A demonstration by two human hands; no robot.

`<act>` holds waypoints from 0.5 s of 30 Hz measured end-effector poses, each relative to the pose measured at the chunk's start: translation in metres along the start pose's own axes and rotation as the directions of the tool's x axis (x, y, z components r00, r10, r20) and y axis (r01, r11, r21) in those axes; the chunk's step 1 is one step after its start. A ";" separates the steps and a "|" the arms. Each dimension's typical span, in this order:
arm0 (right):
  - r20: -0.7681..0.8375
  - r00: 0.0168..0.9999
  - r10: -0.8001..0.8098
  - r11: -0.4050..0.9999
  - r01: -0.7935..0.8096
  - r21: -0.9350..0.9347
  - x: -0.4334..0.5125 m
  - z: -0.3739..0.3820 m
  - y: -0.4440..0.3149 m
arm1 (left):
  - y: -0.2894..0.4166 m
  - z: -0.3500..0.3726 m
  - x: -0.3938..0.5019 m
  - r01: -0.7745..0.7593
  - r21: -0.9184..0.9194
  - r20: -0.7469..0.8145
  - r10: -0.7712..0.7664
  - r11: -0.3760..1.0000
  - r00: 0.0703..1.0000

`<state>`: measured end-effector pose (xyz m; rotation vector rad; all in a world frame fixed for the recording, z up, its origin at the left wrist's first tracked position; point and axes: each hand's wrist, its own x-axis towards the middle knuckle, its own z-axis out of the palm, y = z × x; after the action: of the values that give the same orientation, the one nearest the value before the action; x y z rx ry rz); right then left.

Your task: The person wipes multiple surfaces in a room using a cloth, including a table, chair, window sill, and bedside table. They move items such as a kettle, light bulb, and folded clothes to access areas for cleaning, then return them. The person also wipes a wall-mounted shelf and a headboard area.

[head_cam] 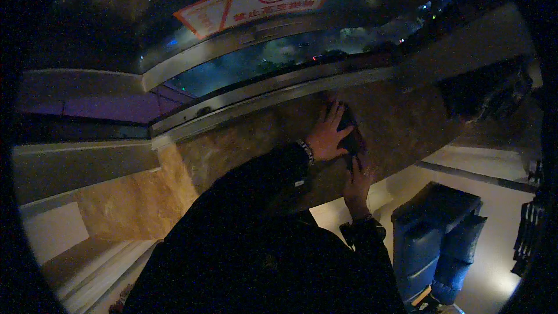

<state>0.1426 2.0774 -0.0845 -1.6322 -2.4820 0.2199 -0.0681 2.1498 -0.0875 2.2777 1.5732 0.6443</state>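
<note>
A small dark item [352, 133] lies on the brown stone window ledge [244, 144]; in this dim light it could be folded cloth or a pouch, and I cannot tell which. Flat across its left side is my left hand [327, 135], fingers apart, with a bracelet at the wrist. My right hand [359, 183] reaches up from below, its fingertips at the item's near end. Whether those fingers pinch it is too dark to see. Both sleeves are black, and a dark band circles the right wrist.
Beyond the ledge runs a window frame [270, 91], its glass bearing a prohibition sign [279, 0] with writing. A dark heap [497, 91] rests at the ledge's right end. Blue padded furniture [436, 231] stands on the pale floor [497, 226] at lower right.
</note>
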 end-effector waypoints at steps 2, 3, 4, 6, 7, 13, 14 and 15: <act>-0.028 0.997 -0.067 0.990 0.070 0.124 -0.015 -0.001 -0.014 | -0.001 -0.010 -0.027 -0.012 -0.007 0.001 0.012 1.000 1.000; -0.048 0.995 -0.093 0.978 0.100 0.183 -0.019 0.001 -0.021 | -0.004 -0.015 -0.039 -0.018 -0.020 0.021 0.018 1.000 1.000; -0.077 0.987 -0.140 0.968 0.153 0.200 -0.024 0.004 -0.029 | -0.007 -0.020 -0.053 -0.013 -0.007 -0.001 0.013 1.000 1.000; -0.139 0.964 -0.225 0.940 0.252 0.229 -0.035 0.010 -0.048 | -0.014 -0.033 -0.079 0.002 0.009 -0.013 -0.002 1.000 1.000; -0.121 0.966 -0.229 0.937 0.252 0.240 -0.037 0.015 -0.059 | -0.018 -0.039 -0.092 0.018 0.008 -0.017 -0.018 1.000 1.000; -0.110 0.946 -0.304 0.886 0.323 0.332 -0.038 0.015 -0.124 | -0.043 -0.072 -0.155 0.159 -0.058 -0.012 -0.160 0.986 0.987; -0.073 0.948 -0.309 0.880 0.314 0.356 -0.035 0.013 -0.132 | -0.048 -0.078 -0.163 0.170 -0.088 -0.016 -0.172 0.982 0.985; -0.035 0.947 -0.320 0.872 0.308 0.380 -0.028 0.023 -0.155 | -0.067 -0.087 -0.181 0.224 -0.115 0.044 -0.221 0.968 0.974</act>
<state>0.0095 1.9900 -0.0752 -1.0620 -2.4775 0.6400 -0.2214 2.0036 -0.0800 1.9797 1.6960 0.6223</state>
